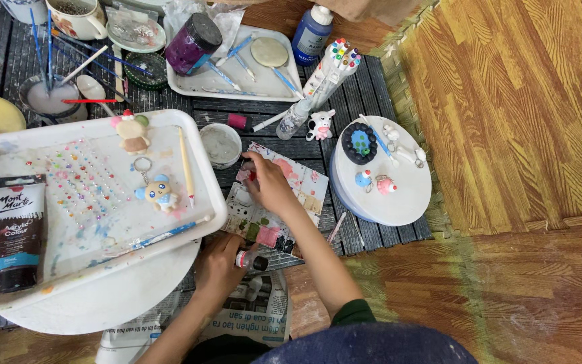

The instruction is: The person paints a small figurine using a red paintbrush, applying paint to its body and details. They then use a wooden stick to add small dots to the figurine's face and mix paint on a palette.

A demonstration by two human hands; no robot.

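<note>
Holding in the left hand (220,266) a small paint tube (251,261), fingers wrapped closed round its body, dark cap pointing toward the right forearm. Resting that hand over newspaper (257,313), just near-side of the white tray (211,176). Reaching with the right hand (267,185) onto the paint-smeared palette (308,189), fingers bent down, tips at a small pink-red bit (245,174) at the palette's far-left corner. Cannot tell whether pinched or only pressed there: fingertips hide the contact.

Judging by this: paint handling at the palette, tube held ready, not yet brought over the mixing area. Seems an early stage of colouring, with the blue-and-cream figurine (159,192) and the pink-hatted figurine (131,133) lying on the tray beyond the left hand, untouched.

For a next move, likely needed: cap off, a two-handed job, so freeing the right fingertips first; then a gentle squeeze over a bare patch of palette, just right of the left hand. Worth minding the small white cup (221,143) just beyond the right fingertips, and the round white board (409,195) with tiny clay pieces well right of the right hand.
</note>
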